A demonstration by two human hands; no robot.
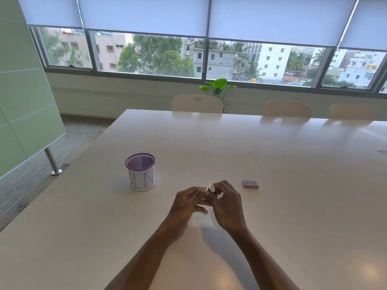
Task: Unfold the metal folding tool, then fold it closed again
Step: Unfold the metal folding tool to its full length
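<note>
Right of the purple cup (140, 171), left hand (188, 200) and right hand (227, 203) are pinching the folding tool (210, 187) in curled fingers, probably risking a nip.

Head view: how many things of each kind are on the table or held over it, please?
Purple mesh cup: 1
Small box: 1
Metal folding tool, held by left hand and right hand: 1
Total: 3
</note>
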